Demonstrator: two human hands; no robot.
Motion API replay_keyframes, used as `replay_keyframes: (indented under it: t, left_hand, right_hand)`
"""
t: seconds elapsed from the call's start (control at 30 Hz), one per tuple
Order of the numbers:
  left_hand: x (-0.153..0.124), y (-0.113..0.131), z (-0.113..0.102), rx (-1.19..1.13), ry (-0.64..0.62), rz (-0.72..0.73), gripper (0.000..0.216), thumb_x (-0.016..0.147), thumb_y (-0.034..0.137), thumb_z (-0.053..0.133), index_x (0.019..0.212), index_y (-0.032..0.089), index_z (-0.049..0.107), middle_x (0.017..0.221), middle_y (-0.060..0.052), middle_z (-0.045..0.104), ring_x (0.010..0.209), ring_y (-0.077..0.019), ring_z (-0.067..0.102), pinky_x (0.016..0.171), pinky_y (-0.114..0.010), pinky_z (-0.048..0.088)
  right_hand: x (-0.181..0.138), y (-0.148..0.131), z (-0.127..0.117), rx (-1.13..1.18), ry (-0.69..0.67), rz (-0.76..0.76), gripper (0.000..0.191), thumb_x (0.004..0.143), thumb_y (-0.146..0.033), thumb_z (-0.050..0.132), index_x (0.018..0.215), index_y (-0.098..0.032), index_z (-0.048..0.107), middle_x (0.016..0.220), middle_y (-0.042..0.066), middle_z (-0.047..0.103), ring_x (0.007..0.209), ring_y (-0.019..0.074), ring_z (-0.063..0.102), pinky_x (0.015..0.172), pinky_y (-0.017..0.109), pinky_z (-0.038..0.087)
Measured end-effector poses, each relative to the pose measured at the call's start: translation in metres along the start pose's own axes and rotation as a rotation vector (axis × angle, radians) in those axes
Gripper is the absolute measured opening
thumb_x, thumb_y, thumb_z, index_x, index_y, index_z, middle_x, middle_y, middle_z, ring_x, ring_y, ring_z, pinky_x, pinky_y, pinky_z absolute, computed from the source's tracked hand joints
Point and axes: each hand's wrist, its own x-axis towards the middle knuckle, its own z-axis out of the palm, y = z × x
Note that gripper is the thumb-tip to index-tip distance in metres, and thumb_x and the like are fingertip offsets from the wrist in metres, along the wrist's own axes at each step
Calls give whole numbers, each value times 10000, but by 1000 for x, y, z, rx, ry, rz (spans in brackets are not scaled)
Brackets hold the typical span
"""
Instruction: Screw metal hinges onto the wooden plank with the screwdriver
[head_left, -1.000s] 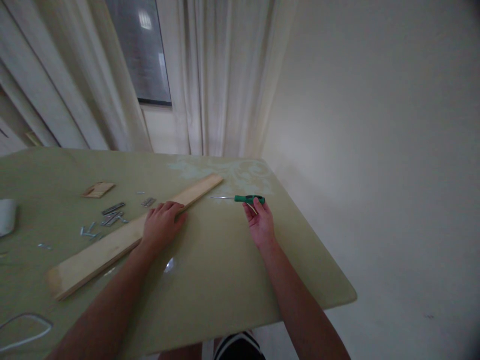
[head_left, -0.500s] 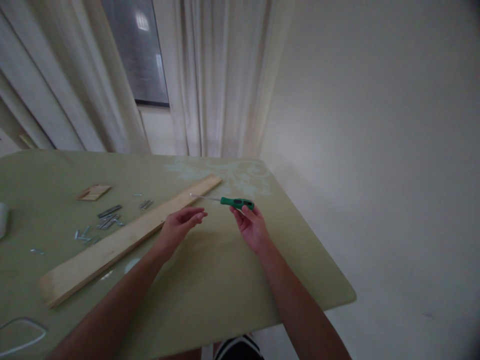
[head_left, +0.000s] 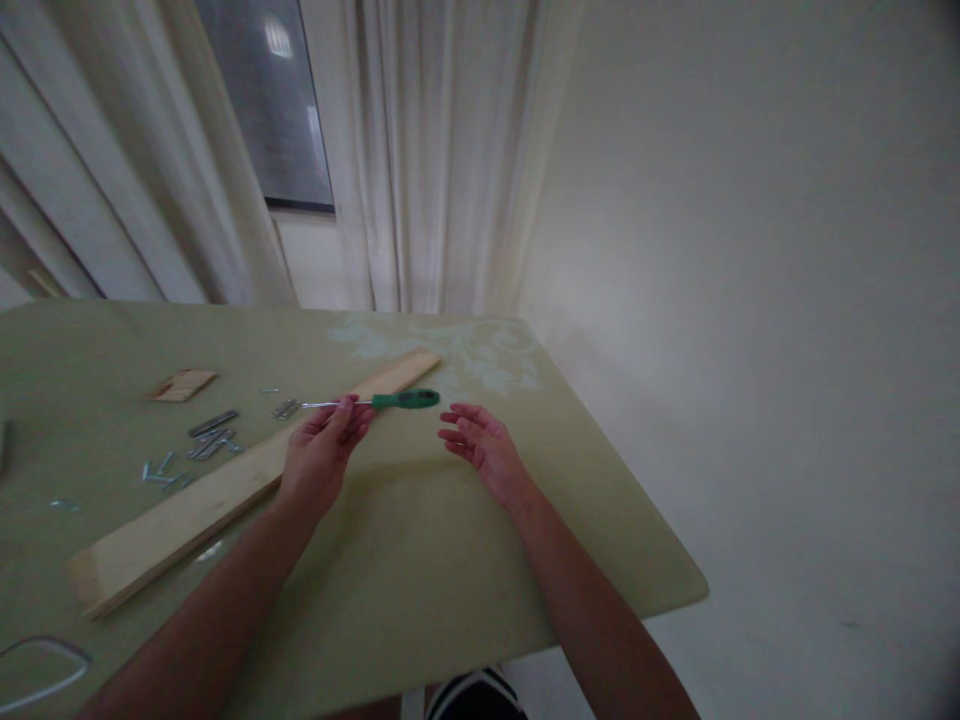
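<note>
A screwdriver [head_left: 406, 399] with a green handle and a thin metal shaft is held level above the table. My left hand [head_left: 324, 447] pinches its shaft, close to the handle; the tip points left and the handle points right. Just right of the handle's end, my right hand [head_left: 484, 450] is held in the air with its fingers apart and nothing in them. Beneath my left hand, a long wooden board [head_left: 180, 530] lies diagonally across the table, partly covered by that hand and forearm.
On the green-covered table [head_left: 480, 560], metal hinges [head_left: 212, 442] and several screws [head_left: 161, 470] lie left of the board. A small wooden piece [head_left: 182, 385] sits farther back. A bent white loop [head_left: 49, 665] lies at the front left. Curtains and a wall border the table.
The screwdriver has passed from my right hand to my left and shifted left. My right hand has let go and spread its fingers; my left hand has closed on the shaft.
</note>
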Motion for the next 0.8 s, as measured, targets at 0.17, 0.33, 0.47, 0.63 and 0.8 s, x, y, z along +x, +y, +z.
replay_keyframes:
  t: [0.17,0.33,0.47,0.63,0.8]
  left_hand:
    - [29,44,-25,-129,326,95,249,1055,51,474,922,94,679,792,-15,730,706,-55,715,648,-102,580]
    - [47,61,-47,-139,433,45,322,1076,24,366,890,75,624,710,-8,674,708,-69,696,662,-138,619]
    - [55,59,-54,-104,430,-10,317,1082,43,348,967,46,643,752,-40,693,768,-103,712,631,-161,627]
    - [59,58,-57,-29,427,-76,330,1086,64,337,943,72,634,759,-52,691,714,-104,695,582,-160,608]
    - [57,59,-55,29,410,-59,169,997,21,516,931,88,656,772,-33,675,692,-98,673,589,-154,597]
  right_hand:
    - [3,-3,-7,2,48,-24,375,747,-467,870,997,-214,752,944,42,783,761,131,717,658,232,540]
    - [3,-3,-8,1,54,-26,356,742,-470,862,961,-208,759,844,20,753,670,105,652,599,215,491]
    - [2,-4,-9,12,78,-39,324,759,-457,841,959,-215,762,840,17,745,655,100,631,601,216,487]
    - [3,-4,-12,30,108,-56,314,743,-456,838,938,-221,768,807,10,730,628,95,605,578,209,473]
    - [4,-4,-12,26,112,-58,305,746,-451,834,934,-219,770,792,9,720,612,91,590,568,206,469]
